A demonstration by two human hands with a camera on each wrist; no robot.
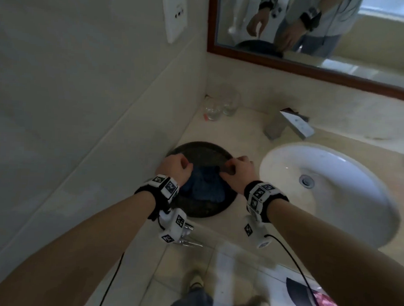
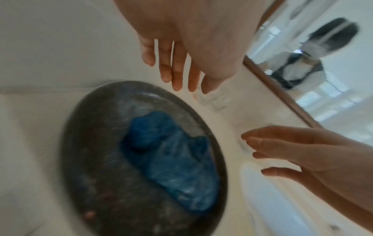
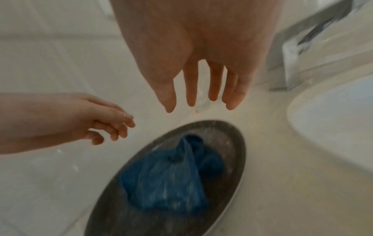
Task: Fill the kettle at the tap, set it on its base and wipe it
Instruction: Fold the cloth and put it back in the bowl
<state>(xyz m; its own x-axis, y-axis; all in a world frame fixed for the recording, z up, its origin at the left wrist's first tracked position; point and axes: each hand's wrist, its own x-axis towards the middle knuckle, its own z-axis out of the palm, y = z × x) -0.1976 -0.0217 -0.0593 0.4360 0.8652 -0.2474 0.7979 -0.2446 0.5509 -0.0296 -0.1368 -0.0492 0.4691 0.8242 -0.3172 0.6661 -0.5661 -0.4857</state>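
A crumpled blue cloth [image 1: 201,187] [image 2: 173,159] [image 3: 171,178] lies on a dark round tray [image 1: 201,150] [image 2: 101,191] [image 3: 232,143] on the counter beside the left wall. My left hand [image 1: 176,166] [image 2: 177,71] [image 3: 113,126] hovers over the tray's left rim, and my right hand [image 1: 238,169] [image 3: 201,95] [image 2: 292,151] over its right rim. Both wrist views show the fingers loose and extended, holding nothing and apart from the cloth. No kettle or base is in view.
A square chrome tap [image 1: 287,126] [image 3: 302,47] stands behind a white oval basin [image 1: 333,193] to the right of the tray. Two clear glasses [image 1: 221,105] sit in the back corner. A framed mirror [image 1: 317,30] hangs above, and a wall socket [image 1: 174,13] is on the left wall.
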